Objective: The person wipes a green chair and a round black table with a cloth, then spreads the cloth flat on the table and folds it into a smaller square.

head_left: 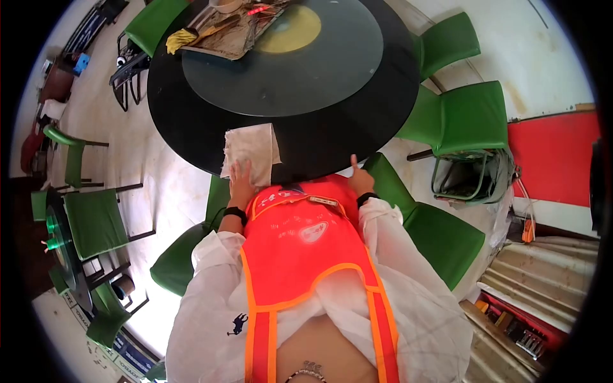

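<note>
My left hand (241, 185) lies with its fingers spread on the lower edge of a beige cloth (250, 148), near the front rim of the round black table (319, 142). The cloth is flat, with frayed edges. At the table's rim, further right, my right hand (361, 178) has its index finger stretched out and holds nothing that I can see. Both wrists wear black bands.
On the glass turntable (319, 76) stands a metal tray (233, 46) with tools and a bowl, and a yellow glove (181, 40) at its left corner. Green chairs (472, 118) surround the table. A crate-like frame (469, 177) stands at right.
</note>
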Demonstrator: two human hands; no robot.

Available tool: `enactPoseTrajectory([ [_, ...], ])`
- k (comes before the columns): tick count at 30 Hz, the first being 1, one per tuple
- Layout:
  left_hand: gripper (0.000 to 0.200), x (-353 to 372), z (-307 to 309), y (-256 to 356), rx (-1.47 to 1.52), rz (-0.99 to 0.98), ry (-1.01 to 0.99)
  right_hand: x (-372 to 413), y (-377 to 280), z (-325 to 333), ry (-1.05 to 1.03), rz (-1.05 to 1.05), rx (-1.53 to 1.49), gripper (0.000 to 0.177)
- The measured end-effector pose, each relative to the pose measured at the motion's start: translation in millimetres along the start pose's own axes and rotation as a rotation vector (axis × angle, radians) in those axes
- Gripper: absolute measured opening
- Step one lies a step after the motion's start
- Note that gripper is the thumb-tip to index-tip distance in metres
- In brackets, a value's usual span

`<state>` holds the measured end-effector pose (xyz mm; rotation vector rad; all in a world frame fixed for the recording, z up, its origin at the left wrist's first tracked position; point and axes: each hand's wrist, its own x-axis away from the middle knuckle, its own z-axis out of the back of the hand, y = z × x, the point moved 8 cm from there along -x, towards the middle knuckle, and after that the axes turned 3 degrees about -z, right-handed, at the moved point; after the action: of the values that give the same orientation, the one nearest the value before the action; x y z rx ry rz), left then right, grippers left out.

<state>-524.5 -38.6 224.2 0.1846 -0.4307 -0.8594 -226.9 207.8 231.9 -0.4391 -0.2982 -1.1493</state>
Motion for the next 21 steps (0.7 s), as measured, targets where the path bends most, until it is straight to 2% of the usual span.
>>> enactPoseTrajectory([
  [4, 0.087, 4, -1, 2, 0.029, 0.019, -0.013, -2, -3, 6, 0.011, -0.022, 0.007, 0.074],
  [6, 0.086, 3, -4, 0, 0.036, 0.028, 0.015, 15, -39, -11, -0.060, 0.170, 0.014, 0.072],
  [7, 0.085, 2, -6, -1, 0.031, 0.027, 0.038, 23, -54, -14, -0.067, 0.181, 0.030, 0.072],
  [9, 0.084, 3, -5, 1, 0.022, 0.053, 0.035, 46, -91, -29, -0.286, 0.391, 0.110, 0.072],
  [10, 0.083, 5, -2, 3, -0.001, 0.062, 0.029, 41, -87, -29, -0.299, 0.401, 0.127, 0.072],
  [12, 0.082, 12, 5, 10, -0.065, 0.097, 0.020, 24, -56, -8, -0.126, 0.254, 0.087, 0.073],
  [13, 0.082, 10, 8, 14, -0.140, 0.111, 0.031, 20, -43, -5, -0.130, 0.264, 0.100, 0.073],
  [15, 0.076, 10, 12, 25, -0.149, 0.145, 0.080, 6, -7, 10, -0.090, 0.066, 0.076, 0.072],
  [17, 0.071, 4, 4, 27, -0.153, 0.180, 0.100, 4, 0, 2, -0.071, 0.086, 0.079, 0.071],
  [19, 0.064, -10, -5, 22, -0.158, 0.308, 0.101, 10, -6, 4, -0.066, 0.092, 0.090, 0.070],
  [21, 0.059, -23, 3, 18, -0.023, 0.354, 0.144, 39, -63, 2, -0.071, 0.467, -0.015, 0.068],
])
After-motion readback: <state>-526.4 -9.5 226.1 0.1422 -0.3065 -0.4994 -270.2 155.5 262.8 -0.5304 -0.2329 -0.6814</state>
